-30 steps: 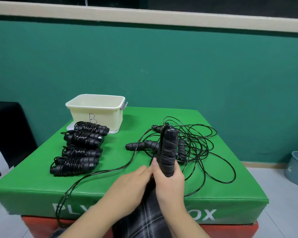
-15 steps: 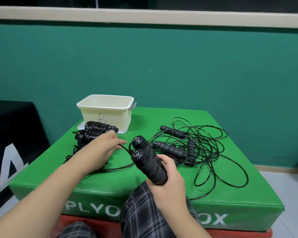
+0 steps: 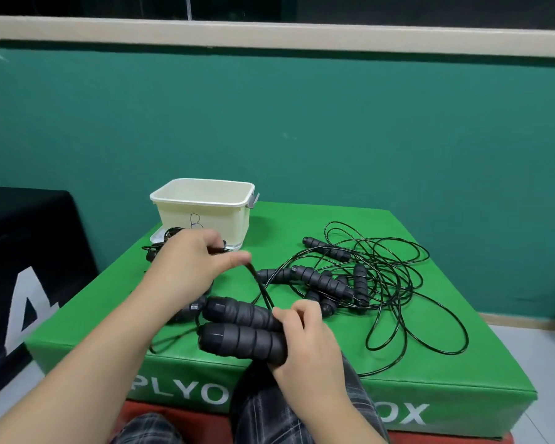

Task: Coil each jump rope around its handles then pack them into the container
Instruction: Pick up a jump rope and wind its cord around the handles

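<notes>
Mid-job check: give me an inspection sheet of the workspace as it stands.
Surface: green plyo box, top padded.
Job's things: cream container at far left, marked B, looks empty; coiled ropes before it, mostly hidden by the left hand; two handles side by side.
Clutter: loose rope tangle on the right.
Grippers: left hand pinches the cord; right hand grips the handles.
Cables: cord loops overhang the near edge.
Surroundings: teal wall, black pad on the left.
</notes>
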Available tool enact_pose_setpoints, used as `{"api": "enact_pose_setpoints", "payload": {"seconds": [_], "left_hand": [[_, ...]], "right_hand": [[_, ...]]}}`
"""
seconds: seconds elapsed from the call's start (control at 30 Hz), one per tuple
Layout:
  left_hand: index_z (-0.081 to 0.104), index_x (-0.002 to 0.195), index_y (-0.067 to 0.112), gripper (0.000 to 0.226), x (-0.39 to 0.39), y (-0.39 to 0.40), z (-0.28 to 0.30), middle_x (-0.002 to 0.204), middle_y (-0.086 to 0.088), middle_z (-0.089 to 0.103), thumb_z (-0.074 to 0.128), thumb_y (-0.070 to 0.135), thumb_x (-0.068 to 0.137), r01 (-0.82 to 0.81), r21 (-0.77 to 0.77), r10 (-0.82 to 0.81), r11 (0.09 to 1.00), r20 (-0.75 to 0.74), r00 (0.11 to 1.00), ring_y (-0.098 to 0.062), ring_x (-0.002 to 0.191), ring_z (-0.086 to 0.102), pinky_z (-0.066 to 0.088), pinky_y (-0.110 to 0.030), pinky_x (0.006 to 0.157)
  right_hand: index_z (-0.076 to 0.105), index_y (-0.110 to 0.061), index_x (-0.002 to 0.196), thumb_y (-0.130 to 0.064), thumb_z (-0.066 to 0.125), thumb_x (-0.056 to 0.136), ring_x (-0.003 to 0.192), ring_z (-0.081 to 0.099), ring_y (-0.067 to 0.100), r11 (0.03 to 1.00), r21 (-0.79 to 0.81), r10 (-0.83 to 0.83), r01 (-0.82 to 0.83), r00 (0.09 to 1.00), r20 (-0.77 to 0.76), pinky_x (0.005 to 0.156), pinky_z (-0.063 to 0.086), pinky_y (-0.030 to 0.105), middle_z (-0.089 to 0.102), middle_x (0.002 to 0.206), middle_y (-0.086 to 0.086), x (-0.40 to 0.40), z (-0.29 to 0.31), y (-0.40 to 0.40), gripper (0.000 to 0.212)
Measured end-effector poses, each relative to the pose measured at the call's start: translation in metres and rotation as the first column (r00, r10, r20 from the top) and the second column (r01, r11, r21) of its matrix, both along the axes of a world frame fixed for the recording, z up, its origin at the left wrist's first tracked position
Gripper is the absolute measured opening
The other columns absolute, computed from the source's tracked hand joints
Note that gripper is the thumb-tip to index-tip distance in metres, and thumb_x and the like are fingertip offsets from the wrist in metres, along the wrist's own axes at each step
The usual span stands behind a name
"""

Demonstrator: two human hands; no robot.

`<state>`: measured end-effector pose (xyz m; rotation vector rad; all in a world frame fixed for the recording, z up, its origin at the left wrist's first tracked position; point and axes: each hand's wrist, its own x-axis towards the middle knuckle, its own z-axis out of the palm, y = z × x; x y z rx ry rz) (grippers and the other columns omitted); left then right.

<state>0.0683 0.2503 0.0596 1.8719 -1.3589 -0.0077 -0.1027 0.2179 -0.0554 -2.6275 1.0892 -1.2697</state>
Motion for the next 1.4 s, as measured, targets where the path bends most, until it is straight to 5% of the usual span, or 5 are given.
{"api": "enact_pose_setpoints", "payload": {"seconds": [0.37,0.57,0.97,1.2,1.4], "left_hand": [[0.035,0.052,0.018,0.046,-0.064,0.026,-0.023,0.047,0.011,0.045,0.046,0.033,0.095,0.227,-0.157,-0.247,0.961,-0.119,0.962,-0.006,0.047,0.036,0.027,-0.023,0.05],[0.028,0.057,0.023,0.039,-0.076,0.024,-0.05,0.057,0.009,0.042,0.038,0.039,0.091,0.316,-0.186,-0.325,0.93,-0.018,0.946,-0.009,0.052,0.035,0.027,-0.026,0.051],[0.045,0.066,0.022,0.033,-0.053,0.038,-0.077,0.06,0.016,0.052,0.043,0.036,0.097,0.324,0.101,-0.313,0.941,-0.115,0.943,-0.004,0.059,0.045,0.037,-0.025,0.062],[0.045,0.079,0.02,0.031,-0.068,0.028,-0.073,0.075,0.003,0.056,0.034,0.042,0.097,0.191,0.185,-0.169,0.964,-0.129,0.977,-0.018,0.078,0.053,0.043,-0.037,0.074],[0.033,0.078,0.022,0.028,-0.072,0.021,-0.07,0.081,-0.004,0.061,0.028,0.04,0.1,0.147,0.157,-0.177,0.977,0.197,0.964,-0.029,0.083,0.056,0.031,-0.038,0.063]], "right_hand": [[0.045,-0.012,0.086,-0.021,0.081,0.04,0.042,0.046,0.025,0.979,0.066,-0.182,0.191,0.976,-0.116,0.042,0.024,0.025,0.048,0.078,0.006,0.018,0.007,-0.012,0.06],[0.049,-0.007,0.107,-0.035,0.008,0.07,0.079,0.055,0.032,0.951,0.232,-0.165,0.205,0.97,-0.178,0.057,0.044,0.04,0.042,0.105,0.01,0.025,0.006,-0.029,0.062],[0.042,-0.014,0.119,-0.012,0.066,0.074,0.094,0.057,0.029,0.959,0.269,-0.067,0.089,0.994,-0.089,0.068,0.032,0.032,0.039,0.119,0.003,0.015,0.014,-0.026,0.051],[0.05,-0.014,0.089,-0.01,0.078,0.057,0.048,0.054,0.025,0.986,0.14,-0.071,0.09,0.988,-0.135,0.045,0.024,0.026,0.05,0.083,0.005,0.021,0.01,-0.021,0.042],[0.034,-0.017,0.136,-0.012,0.049,0.09,0.095,0.058,0.034,0.956,0.291,-0.007,0.039,0.994,-0.109,0.067,0.033,0.036,0.035,0.126,0.006,0.015,0.016,-0.019,0.049]]}}
